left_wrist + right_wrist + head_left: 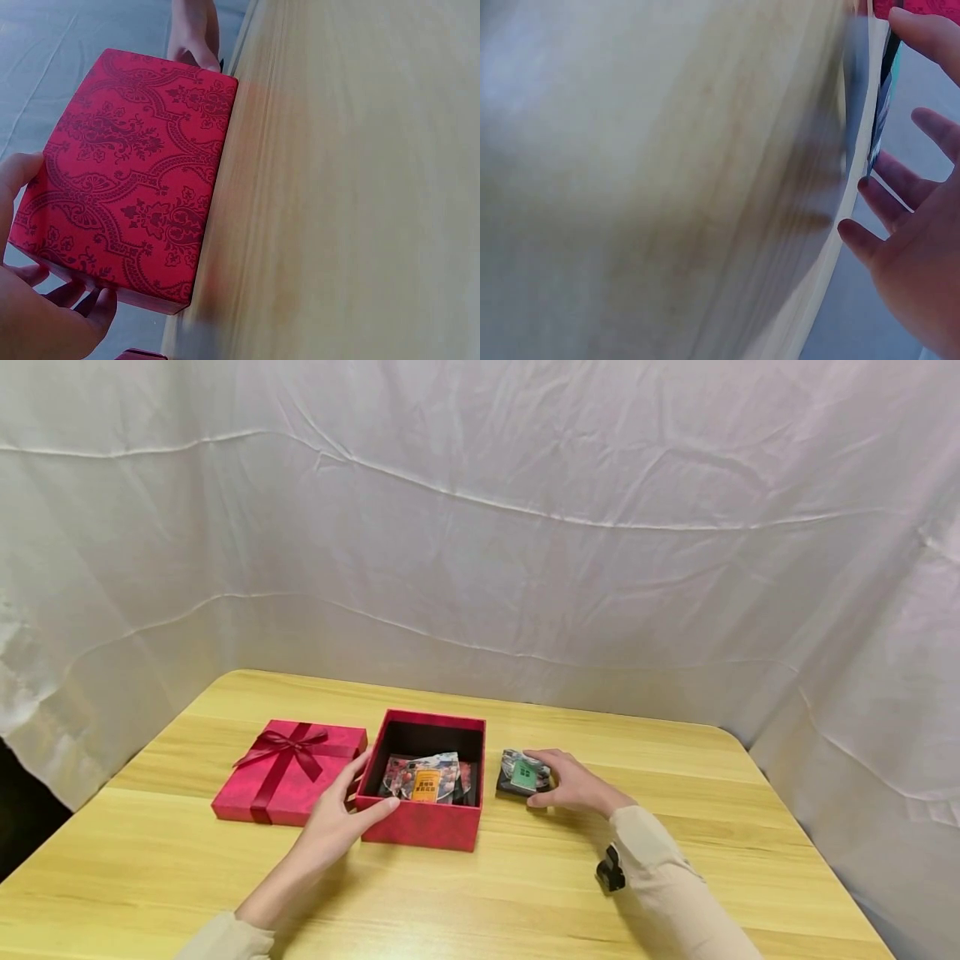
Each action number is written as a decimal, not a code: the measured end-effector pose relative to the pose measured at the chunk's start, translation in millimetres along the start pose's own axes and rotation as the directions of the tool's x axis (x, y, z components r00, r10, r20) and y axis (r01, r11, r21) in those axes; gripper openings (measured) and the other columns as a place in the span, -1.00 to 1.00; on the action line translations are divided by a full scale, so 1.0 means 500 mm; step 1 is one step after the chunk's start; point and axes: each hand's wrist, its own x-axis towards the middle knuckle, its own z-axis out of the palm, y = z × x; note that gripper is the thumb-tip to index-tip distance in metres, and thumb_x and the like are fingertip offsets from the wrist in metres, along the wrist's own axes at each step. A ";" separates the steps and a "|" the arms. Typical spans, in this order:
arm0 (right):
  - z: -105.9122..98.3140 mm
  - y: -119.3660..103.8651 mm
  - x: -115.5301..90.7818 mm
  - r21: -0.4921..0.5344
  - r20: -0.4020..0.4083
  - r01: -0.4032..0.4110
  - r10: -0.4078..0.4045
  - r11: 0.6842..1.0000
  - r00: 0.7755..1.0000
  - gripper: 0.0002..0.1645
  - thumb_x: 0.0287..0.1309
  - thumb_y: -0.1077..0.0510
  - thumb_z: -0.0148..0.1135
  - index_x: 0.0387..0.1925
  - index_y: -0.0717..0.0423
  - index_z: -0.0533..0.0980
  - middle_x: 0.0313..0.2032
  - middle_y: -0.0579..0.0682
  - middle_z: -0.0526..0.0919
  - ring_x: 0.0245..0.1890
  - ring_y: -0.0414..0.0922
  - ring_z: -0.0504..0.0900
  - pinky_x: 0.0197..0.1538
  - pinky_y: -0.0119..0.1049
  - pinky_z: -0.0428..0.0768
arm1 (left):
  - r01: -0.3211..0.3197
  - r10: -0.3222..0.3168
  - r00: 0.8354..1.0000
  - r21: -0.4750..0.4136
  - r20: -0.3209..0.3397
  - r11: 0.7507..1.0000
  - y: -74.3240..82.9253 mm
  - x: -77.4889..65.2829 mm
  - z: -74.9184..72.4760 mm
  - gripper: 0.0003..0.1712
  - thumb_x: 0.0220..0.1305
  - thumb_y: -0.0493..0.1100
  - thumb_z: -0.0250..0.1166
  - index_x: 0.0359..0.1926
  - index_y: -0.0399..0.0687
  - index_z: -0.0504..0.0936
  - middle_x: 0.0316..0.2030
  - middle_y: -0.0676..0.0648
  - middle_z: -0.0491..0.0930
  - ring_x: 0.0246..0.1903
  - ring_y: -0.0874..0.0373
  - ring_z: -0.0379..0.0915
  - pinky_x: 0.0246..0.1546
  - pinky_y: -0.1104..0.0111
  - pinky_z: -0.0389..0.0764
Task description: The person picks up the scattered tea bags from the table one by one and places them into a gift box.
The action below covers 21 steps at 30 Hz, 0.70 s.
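Note:
The open red gift box (420,825) stands mid-table, its patterned wall (127,172) close in the left wrist view. My left hand (339,806) holds its near left corner, thumb on the front and fingers along the side. Inside lie several printed sachets, the top one (425,783) with an orange label. Right of the box is a dark sachet (524,774) with a green label. My right hand (573,785) holds it by opposite edges, thumb at the near one. The right wrist view shows this sachet edge-on; whether it is raised off the table is unclear.
A red lid (292,777) with a dark red ribbon bow lies left of the box. The wooden table (487,910) has a rounded far edge. A pale curtain (525,568) hangs behind it. A small black device (611,870) sits at the right wrist.

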 end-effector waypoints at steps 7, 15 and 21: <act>-0.003 -0.006 -0.012 -0.021 -0.004 -0.005 0.005 1.000 1.000 0.02 -0.09 0.00 0.47 0.40 0.16 0.24 0.30 0.35 0.25 0.26 0.29 0.24 0.17 0.35 0.20 | 0.007 -0.007 1.000 0.003 -0.001 1.000 -0.001 0.000 0.000 -0.03 0.19 -0.06 0.40 0.51 0.04 0.06 0.36 -0.26 0.21 0.19 -0.15 0.31 0.01 0.16 0.49; -0.006 -0.014 -0.024 -0.016 0.003 -0.002 0.002 1.000 1.000 0.02 -0.09 -0.03 0.45 0.40 0.14 0.24 0.31 0.37 0.23 0.27 0.31 0.22 0.16 0.38 0.19 | 0.010 -0.010 1.000 -0.006 0.003 1.000 -0.002 0.001 0.001 -0.03 0.20 -0.07 0.40 0.51 0.05 0.06 0.36 -0.26 0.21 0.17 -0.16 0.33 -0.01 0.17 0.50; -0.009 -0.020 -0.035 -0.028 -0.002 0.013 -0.013 1.000 1.000 0.01 -0.07 -0.04 0.45 0.40 0.14 0.25 0.30 0.37 0.23 0.27 0.33 0.21 0.15 0.40 0.18 | 0.010 -0.010 1.000 -0.007 0.002 1.000 -0.001 0.001 0.001 -0.04 0.21 -0.10 0.39 0.51 0.03 0.05 0.36 -0.26 0.20 0.18 -0.16 0.33 0.00 0.17 0.50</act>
